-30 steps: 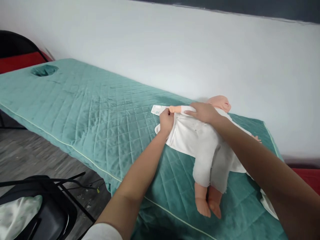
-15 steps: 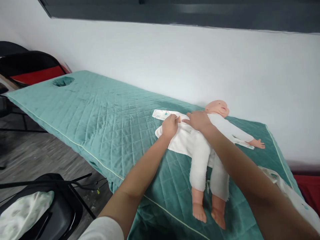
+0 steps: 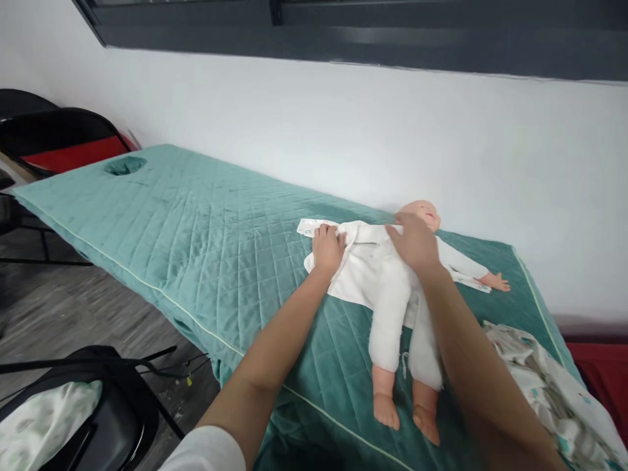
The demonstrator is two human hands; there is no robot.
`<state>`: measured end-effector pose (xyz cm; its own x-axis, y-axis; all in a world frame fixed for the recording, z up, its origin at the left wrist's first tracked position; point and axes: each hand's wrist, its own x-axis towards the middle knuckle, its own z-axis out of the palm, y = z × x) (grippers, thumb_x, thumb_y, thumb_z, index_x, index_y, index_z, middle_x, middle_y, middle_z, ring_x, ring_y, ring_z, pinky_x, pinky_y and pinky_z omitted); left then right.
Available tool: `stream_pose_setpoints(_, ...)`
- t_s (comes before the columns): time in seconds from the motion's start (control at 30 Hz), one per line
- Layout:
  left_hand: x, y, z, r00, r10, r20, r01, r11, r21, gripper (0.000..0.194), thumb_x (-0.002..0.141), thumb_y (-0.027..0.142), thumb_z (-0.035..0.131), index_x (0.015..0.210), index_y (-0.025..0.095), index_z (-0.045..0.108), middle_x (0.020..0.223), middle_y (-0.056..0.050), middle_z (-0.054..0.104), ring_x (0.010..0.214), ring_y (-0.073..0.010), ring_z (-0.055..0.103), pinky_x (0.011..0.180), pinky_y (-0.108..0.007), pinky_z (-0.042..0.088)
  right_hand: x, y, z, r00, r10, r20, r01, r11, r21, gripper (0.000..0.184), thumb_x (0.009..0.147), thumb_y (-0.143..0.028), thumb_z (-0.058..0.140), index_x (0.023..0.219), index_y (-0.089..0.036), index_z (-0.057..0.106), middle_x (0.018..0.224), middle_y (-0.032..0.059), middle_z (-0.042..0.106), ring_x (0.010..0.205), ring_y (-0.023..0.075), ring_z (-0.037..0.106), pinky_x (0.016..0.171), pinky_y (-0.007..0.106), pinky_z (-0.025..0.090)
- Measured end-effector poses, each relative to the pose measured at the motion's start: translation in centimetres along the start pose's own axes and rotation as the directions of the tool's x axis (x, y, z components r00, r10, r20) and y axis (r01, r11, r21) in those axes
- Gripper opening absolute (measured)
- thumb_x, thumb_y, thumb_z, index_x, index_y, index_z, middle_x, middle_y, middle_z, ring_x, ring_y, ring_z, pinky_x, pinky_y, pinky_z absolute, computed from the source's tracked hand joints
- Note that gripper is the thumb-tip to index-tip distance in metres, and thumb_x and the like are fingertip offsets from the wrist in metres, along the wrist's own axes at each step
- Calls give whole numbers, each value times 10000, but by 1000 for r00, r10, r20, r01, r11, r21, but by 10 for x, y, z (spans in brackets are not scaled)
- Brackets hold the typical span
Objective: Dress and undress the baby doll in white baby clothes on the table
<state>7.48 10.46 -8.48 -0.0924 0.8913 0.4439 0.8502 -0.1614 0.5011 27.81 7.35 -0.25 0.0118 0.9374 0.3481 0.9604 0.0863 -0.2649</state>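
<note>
A baby doll (image 3: 392, 307) with a soft white body lies on its back on the green quilted cover (image 3: 220, 229), feet toward me. Under it is spread a white baby garment (image 3: 353, 281) with a small print on its sleeve ends. My left hand (image 3: 328, 248) is closed over the garment's left-side sleeve (image 3: 308, 227), around the end of the doll's arm; the doll's hand there is hidden. My right hand (image 3: 415, 242), slightly blurred, is over the doll's upper chest just below its head, thumb and fingers apart, holding nothing. The doll's other arm (image 3: 473, 265) lies stretched out to the right.
A crumpled patterned cloth (image 3: 544, 386) lies at the bed's right end. The cover has a round hole (image 3: 125, 165) at the far left. A black chair (image 3: 118, 412) with a printed cloth (image 3: 53, 425) stands at lower left. A white wall (image 3: 294, 118) borders the bed.
My right hand has left the doll's arm near my left hand and moved right to the chest. The doll's hand, partly visible before, is now out of sight by my left hand.
</note>
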Motion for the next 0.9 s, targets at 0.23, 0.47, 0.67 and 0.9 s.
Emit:
stream_pose_setpoints(0.23, 0, 3, 1, 987, 124, 106, -119, 992, -51, 192, 966, 261, 486, 1048, 192, 646, 1114, -96, 642, 1122, -242, 539, 1000, -367, 418, -66, 62, -15, 758, 631, -166, -613, 776, 153, 450, 925, -471, 400, 1159, -160, 625, 1052, 167, 706, 1034, 352, 639, 933, 495, 471)
stream_pose_setpoints(0.47, 6, 27, -4, 965, -62, 257, 117, 972, -203, 320, 955, 396, 507, 1162, 181, 621, 1112, -122, 698, 1062, -266, 640, 866, -351, 467, -72, 67, -18, 709, 702, -65, -673, 702, 233, 517, 901, -480, 422, 1257, -142, 584, 1068, 188, 719, 1096, 393, 631, 964, 515, 454)
stream_pose_setpoints(0.67, 31, 49, -9, 923, -79, 376, 181, 953, -244, 241, 916, 368, 547, 958, 186, 699, 959, -92, 729, 912, -254, 658, 748, -319, 449, -69, 77, -1, 745, 666, 28, -604, 657, 451, 572, 858, -526, 480, 1285, -163, 594, 1197, 176, 678, 1124, 323, 618, 957, 454, 479)
stream_pose_setpoints(0.9, 40, 73, -5, 940, 28, 340, 85, 946, -312, 290, 952, 369, 496, 946, 209, 737, 966, -64, 744, 929, -229, 656, 790, -293, 448, -70, 70, 9, 790, 603, 108, -504, 539, 675, 727, 804, -648, 570, 1396, -230, 522, 1254, 118, 659, 1075, 268, 651, 931, 423, 522)
